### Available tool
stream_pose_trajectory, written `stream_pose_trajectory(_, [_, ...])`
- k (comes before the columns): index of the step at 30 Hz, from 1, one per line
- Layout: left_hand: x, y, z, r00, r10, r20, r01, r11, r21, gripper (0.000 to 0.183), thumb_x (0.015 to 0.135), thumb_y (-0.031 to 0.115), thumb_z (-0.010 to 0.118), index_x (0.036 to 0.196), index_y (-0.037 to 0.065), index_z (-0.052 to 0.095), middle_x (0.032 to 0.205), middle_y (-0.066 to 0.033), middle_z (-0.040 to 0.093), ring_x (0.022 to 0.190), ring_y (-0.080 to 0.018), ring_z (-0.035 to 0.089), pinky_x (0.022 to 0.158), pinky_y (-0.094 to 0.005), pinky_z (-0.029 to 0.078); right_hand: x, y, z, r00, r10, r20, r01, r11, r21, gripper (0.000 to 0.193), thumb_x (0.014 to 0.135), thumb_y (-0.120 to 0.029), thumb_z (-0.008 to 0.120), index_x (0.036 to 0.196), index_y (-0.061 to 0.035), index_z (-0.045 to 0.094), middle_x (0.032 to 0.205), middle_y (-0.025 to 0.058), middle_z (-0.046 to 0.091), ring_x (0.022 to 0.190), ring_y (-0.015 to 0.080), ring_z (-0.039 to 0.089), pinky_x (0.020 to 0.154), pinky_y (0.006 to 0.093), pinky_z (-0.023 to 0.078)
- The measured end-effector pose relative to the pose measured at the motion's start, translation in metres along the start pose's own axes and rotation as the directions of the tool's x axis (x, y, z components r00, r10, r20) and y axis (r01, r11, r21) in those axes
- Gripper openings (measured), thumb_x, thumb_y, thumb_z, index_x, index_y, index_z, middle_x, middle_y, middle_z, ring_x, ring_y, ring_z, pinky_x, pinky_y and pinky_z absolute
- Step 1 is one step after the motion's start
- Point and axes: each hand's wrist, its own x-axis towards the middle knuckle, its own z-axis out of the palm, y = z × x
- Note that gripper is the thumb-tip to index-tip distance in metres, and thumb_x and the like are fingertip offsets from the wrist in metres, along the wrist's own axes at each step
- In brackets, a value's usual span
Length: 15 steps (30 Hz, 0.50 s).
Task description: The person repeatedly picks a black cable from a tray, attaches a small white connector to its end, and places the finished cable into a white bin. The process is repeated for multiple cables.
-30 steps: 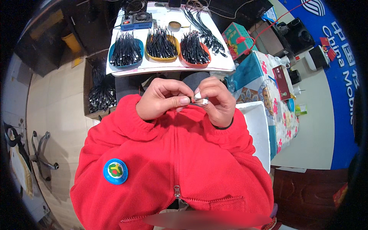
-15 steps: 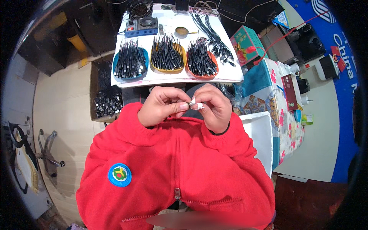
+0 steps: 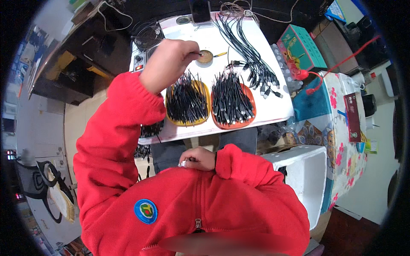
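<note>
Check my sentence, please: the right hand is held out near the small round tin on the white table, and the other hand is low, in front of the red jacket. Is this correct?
Not quite: the head view shows the left hand held out near the small round tin, not the right hand. The rest is correct.

A small workshop, by the look of black cables (image 3: 232, 96) heaped in trays (image 3: 234, 126) on a table (image 3: 276, 112)

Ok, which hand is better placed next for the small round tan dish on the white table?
Likely the left hand, extended beside the dish; the right hand sits low by the red fleece jacket.
</note>
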Motion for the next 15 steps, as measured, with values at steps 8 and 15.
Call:
stream_pose_trajectory(8, [0.040, -0.097, 0.091, 0.956, -0.135, 0.261, 0.057, 0.957, 0.286, 0.010, 0.076, 0.004, 0.059, 0.080, 0.002, 0.068, 0.076, -0.0213, 0.064, 0.074, -0.0371, 0.064, 0.069, -0.0415, 0.052, -0.003, 0.057, -0.009, 0.981, 0.067, -0.185, -0.059, 0.997, 0.048, 0.018, 0.087, -0.017, 0.056, 0.095, -0.0022, 0.062, 0.082, 0.0131, 0.066, 0.074, 0.0256, 0.063, 0.068, 0.0345, 0.049])
stream_pose_trajectory(15, [0.048, -0.115, 0.110, 0.929, -0.152, 0.337, 0.018, 0.929, 0.369, 0.009, 0.076, 0.006, 0.061, 0.080, 0.000, 0.066, 0.078, -0.0190, 0.062, 0.077, -0.0363, 0.062, 0.070, -0.0419, 0.050, -0.006, 0.073, -0.003, 0.980, 0.059, -0.189, -0.056, 0.998, 0.020, 0.019, 0.088, -0.016, 0.053, 0.096, -0.0021, 0.061, 0.088, 0.0137, 0.065, 0.082, 0.0262, 0.062, 0.075, 0.0349, 0.048])
